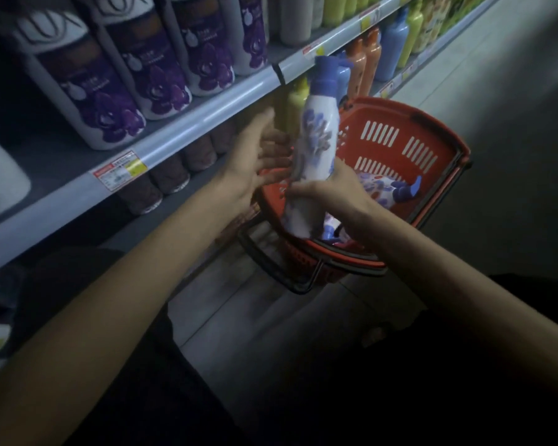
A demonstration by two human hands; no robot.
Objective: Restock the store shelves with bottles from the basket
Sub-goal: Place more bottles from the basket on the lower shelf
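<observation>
Two hands: both are raised over the red basket (400, 146) near the centre of the frame.
Right hand (339, 194): wrapped around the lower part of a white bottle (316, 136), holding it.
White bottle: blue cap up, blue flower print, tilted slightly, its base above the basket's near rim.
Left hand (255, 159): fingers spread wide, palm turned toward the bottle, just beside it; whether it touches is hard to tell.
Basket: on the floor right of centre, handles folded down; another flowered bottle (390, 188) lies on its side within, and a blue cap (331, 233) shows at the near wall.
Upper shelf (187, 123): runs from lower left to upper right; tall white bottles with purple flowers (110, 101) stand at upper left.
Lower shelf, upper right: orange bottles (364, 66) and a pale blue bottle (393, 49) stand in a row.
</observation>
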